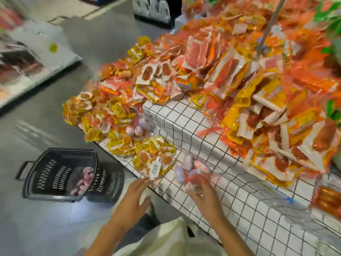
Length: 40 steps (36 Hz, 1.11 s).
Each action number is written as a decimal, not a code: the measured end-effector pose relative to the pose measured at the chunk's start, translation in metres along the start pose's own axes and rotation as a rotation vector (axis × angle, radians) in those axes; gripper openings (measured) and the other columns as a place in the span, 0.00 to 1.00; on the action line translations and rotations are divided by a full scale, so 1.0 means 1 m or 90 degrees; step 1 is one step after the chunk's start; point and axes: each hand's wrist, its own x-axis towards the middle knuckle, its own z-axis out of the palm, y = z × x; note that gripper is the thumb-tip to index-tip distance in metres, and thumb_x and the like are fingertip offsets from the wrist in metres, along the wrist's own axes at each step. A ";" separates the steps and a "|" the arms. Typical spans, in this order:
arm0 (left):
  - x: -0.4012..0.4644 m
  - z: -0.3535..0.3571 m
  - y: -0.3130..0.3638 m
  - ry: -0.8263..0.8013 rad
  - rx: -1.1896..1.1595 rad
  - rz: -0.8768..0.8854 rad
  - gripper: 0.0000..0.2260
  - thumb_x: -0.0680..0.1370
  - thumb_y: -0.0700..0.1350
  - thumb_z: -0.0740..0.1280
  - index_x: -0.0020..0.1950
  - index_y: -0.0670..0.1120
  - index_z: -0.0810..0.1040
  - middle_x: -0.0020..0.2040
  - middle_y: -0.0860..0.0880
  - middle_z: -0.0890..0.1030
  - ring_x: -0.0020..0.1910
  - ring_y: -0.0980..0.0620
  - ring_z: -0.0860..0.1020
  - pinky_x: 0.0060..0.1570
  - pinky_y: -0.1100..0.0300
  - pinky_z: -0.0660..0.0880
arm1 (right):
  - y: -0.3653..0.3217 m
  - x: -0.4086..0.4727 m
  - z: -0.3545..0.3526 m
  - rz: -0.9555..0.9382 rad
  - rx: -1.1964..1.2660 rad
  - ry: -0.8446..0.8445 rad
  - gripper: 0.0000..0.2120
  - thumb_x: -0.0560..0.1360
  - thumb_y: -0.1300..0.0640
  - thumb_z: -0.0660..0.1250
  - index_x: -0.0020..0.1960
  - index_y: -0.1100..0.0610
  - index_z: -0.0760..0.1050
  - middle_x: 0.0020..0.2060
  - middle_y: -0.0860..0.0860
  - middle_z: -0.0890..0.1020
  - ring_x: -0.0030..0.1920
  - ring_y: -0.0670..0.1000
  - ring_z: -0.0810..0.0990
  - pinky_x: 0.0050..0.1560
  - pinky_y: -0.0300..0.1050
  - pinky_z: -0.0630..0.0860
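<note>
Some pink packets [83, 179] are already held in the floor basket [46, 174] at near left. Pale purple packets [186, 167] on the gridded table's [184, 126] near edge are covered by the right hand [204, 193], its grip blurred beyond telling. The left hand [132, 198] is held open, empty.

A black basket [46, 174] stands on the grey floor [46, 117] with pink packets [84, 179] in it, just beside the stepped desk [184, 124] under its white cloth with a black grid. Orange packets [230, 71] lie heaped on the upper step and small yellow packets [103, 115] on the lower. A metal pole [269, 26] rises from the heap. Green packets [330, 17] lie far right, and a blurred shelf [27, 58] stands left.
</note>
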 end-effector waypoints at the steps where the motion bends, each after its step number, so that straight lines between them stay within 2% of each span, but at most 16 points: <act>1: 0.003 -0.002 -0.004 0.005 -0.009 0.001 0.22 0.81 0.44 0.67 0.74 0.56 0.69 0.75 0.54 0.67 0.76 0.53 0.63 0.75 0.55 0.61 | -0.003 0.003 0.004 -0.007 -0.007 0.011 0.18 0.77 0.51 0.74 0.63 0.41 0.74 0.57 0.39 0.82 0.53 0.40 0.82 0.49 0.39 0.81; 4: 0.016 -0.010 -0.016 0.000 -0.024 0.009 0.22 0.81 0.43 0.66 0.74 0.56 0.69 0.74 0.57 0.67 0.76 0.57 0.62 0.72 0.71 0.54 | -0.009 0.012 0.015 0.004 -0.019 0.058 0.09 0.78 0.54 0.73 0.54 0.42 0.77 0.51 0.38 0.82 0.49 0.41 0.83 0.45 0.38 0.81; 6: 0.028 -0.017 -0.020 0.001 -0.042 0.024 0.22 0.81 0.42 0.66 0.73 0.56 0.69 0.73 0.57 0.67 0.75 0.57 0.62 0.70 0.75 0.52 | -0.012 0.016 0.020 0.024 -0.029 0.085 0.07 0.77 0.55 0.73 0.48 0.44 0.79 0.46 0.39 0.83 0.46 0.41 0.82 0.42 0.36 0.79; 8: 0.044 -0.029 -0.028 0.000 -0.071 0.067 0.22 0.80 0.42 0.66 0.72 0.58 0.68 0.73 0.57 0.68 0.74 0.57 0.64 0.71 0.72 0.55 | -0.017 0.022 0.027 0.033 -0.032 0.107 0.06 0.77 0.55 0.73 0.46 0.45 0.81 0.42 0.40 0.84 0.44 0.40 0.82 0.41 0.35 0.77; 11: 0.067 -0.051 -0.046 -0.014 -0.076 0.108 0.22 0.81 0.44 0.65 0.74 0.59 0.67 0.74 0.57 0.68 0.74 0.58 0.64 0.72 0.63 0.61 | -0.028 0.026 0.039 0.064 -0.042 0.166 0.11 0.78 0.53 0.72 0.40 0.39 0.80 0.38 0.41 0.83 0.40 0.42 0.80 0.38 0.34 0.72; 13: 0.084 -0.066 -0.060 -0.019 -0.072 0.119 0.22 0.81 0.43 0.66 0.74 0.55 0.69 0.74 0.54 0.70 0.74 0.56 0.65 0.72 0.57 0.65 | -0.033 0.027 0.049 0.097 -0.031 0.231 0.13 0.78 0.52 0.70 0.39 0.35 0.81 0.38 0.38 0.84 0.41 0.39 0.81 0.38 0.29 0.72; 15: 0.101 -0.083 -0.070 -0.005 -0.081 0.135 0.21 0.81 0.42 0.66 0.74 0.53 0.70 0.72 0.54 0.71 0.73 0.55 0.66 0.72 0.58 0.65 | -0.037 0.029 0.059 0.136 -0.038 0.295 0.13 0.80 0.57 0.69 0.43 0.38 0.81 0.40 0.41 0.85 0.44 0.44 0.83 0.40 0.25 0.71; 18: 0.124 -0.106 -0.082 0.018 -0.098 0.170 0.23 0.80 0.39 0.66 0.74 0.54 0.70 0.71 0.53 0.73 0.71 0.58 0.67 0.70 0.67 0.62 | -0.043 0.033 0.074 0.180 -0.055 0.394 0.08 0.81 0.60 0.66 0.51 0.50 0.84 0.48 0.50 0.85 0.48 0.54 0.82 0.41 0.34 0.71; 20: 0.140 -0.120 -0.090 0.018 -0.103 0.182 0.24 0.80 0.38 0.67 0.75 0.52 0.69 0.71 0.52 0.72 0.72 0.55 0.67 0.69 0.63 0.65 | -0.051 0.033 0.084 0.190 -0.070 0.437 0.08 0.82 0.59 0.66 0.55 0.55 0.84 0.50 0.55 0.85 0.47 0.55 0.81 0.43 0.42 0.72; 22: 0.155 -0.132 -0.095 0.035 -0.084 0.211 0.22 0.80 0.40 0.66 0.74 0.51 0.70 0.72 0.52 0.71 0.73 0.57 0.65 0.70 0.63 0.65 | -0.063 0.033 0.093 0.204 -0.048 0.471 0.09 0.82 0.56 0.64 0.56 0.54 0.83 0.47 0.58 0.86 0.42 0.56 0.82 0.41 0.43 0.76; 24: 0.170 -0.138 -0.097 0.053 -0.062 0.245 0.22 0.80 0.41 0.65 0.74 0.50 0.69 0.73 0.54 0.68 0.74 0.61 0.61 0.71 0.68 0.60 | -0.075 0.032 0.100 0.197 -0.014 0.497 0.12 0.81 0.51 0.62 0.56 0.54 0.82 0.38 0.52 0.84 0.35 0.47 0.78 0.36 0.30 0.72; 27: 0.191 -0.135 -0.100 0.023 0.016 0.224 0.25 0.79 0.43 0.66 0.76 0.43 0.67 0.75 0.46 0.68 0.74 0.48 0.65 0.72 0.54 0.65 | -0.090 0.033 0.104 0.198 0.039 0.515 0.10 0.82 0.58 0.64 0.56 0.58 0.83 0.38 0.41 0.82 0.38 0.39 0.79 0.38 0.23 0.70; 29: 0.203 -0.127 -0.100 -0.002 0.108 0.197 0.26 0.79 0.45 0.67 0.75 0.39 0.68 0.73 0.40 0.70 0.70 0.38 0.68 0.69 0.44 0.68 | -0.095 0.033 0.106 0.193 0.053 0.506 0.09 0.82 0.61 0.64 0.53 0.58 0.84 0.40 0.42 0.85 0.43 0.37 0.81 0.43 0.23 0.70; 32: 0.212 -0.113 -0.097 0.015 0.161 0.158 0.23 0.78 0.44 0.69 0.72 0.41 0.72 0.70 0.40 0.73 0.67 0.36 0.69 0.65 0.41 0.70 | -0.100 0.035 0.107 0.192 0.064 0.505 0.10 0.82 0.60 0.64 0.51 0.61 0.84 0.45 0.46 0.86 0.48 0.37 0.81 0.46 0.24 0.71; 36: 0.215 -0.106 -0.101 0.116 0.029 0.141 0.16 0.77 0.36 0.71 0.64 0.45 0.79 0.63 0.47 0.78 0.62 0.44 0.70 0.55 0.46 0.75 | -0.105 0.043 0.102 0.165 0.099 0.508 0.13 0.82 0.63 0.64 0.42 0.59 0.83 0.43 0.40 0.85 0.47 0.33 0.81 0.49 0.25 0.71; 40: 0.216 -0.111 -0.101 0.182 -0.038 0.197 0.12 0.76 0.34 0.72 0.58 0.44 0.82 0.62 0.50 0.80 0.63 0.47 0.74 0.61 0.54 0.73 | -0.113 0.048 0.092 0.186 0.083 0.515 0.14 0.84 0.55 0.63 0.43 0.52 0.83 0.41 0.41 0.85 0.47 0.38 0.82 0.47 0.25 0.70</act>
